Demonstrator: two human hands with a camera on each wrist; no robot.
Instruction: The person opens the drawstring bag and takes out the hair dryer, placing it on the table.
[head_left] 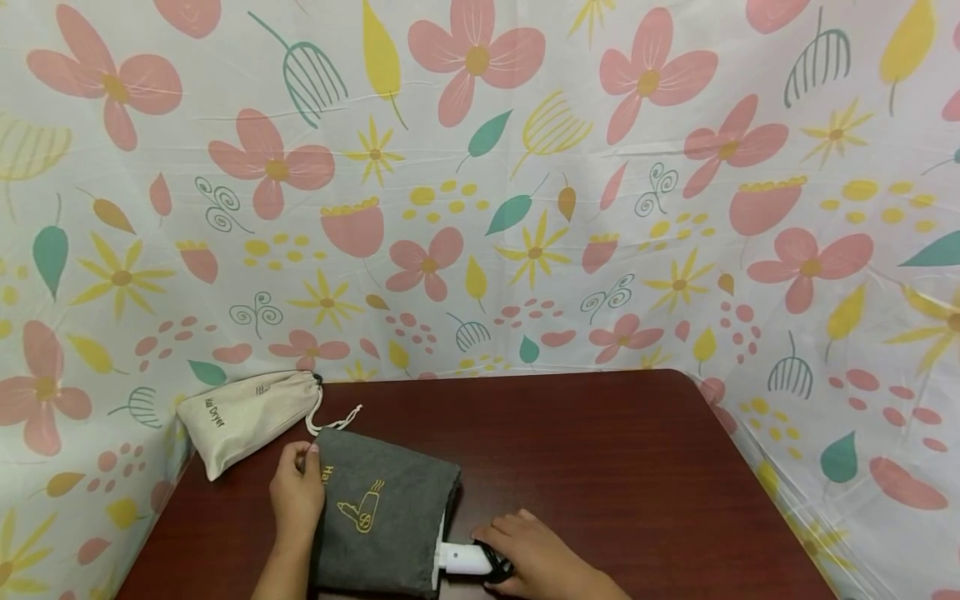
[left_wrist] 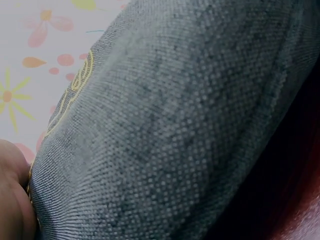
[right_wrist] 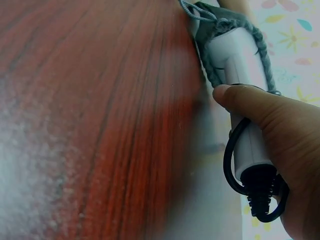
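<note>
A dark grey cloth bag (head_left: 375, 504) with a yellow hair-dryer emblem lies near the table's front, its mouth facing right. My left hand (head_left: 298, 492) pinches its closed end at the upper left corner; in the left wrist view the bag's fabric (left_wrist: 165, 120) fills most of the picture. Out of the mouth sticks the white handle of a hair dryer (head_left: 465, 558), its other end hidden inside the bag. My right hand (head_left: 543, 554) grips this handle along with its looped black cord (right_wrist: 229, 162), the thumb lying across the white casing (right_wrist: 247, 145).
A cream drawstring pouch (head_left: 251, 417) printed "Hair Dryer" lies at the table's back left, its white cord trailing toward the grey bag. Beneath everything is a dark red wooden table (head_left: 600, 450). A flower-patterned curtain (head_left: 480, 192) hangs around the back and sides.
</note>
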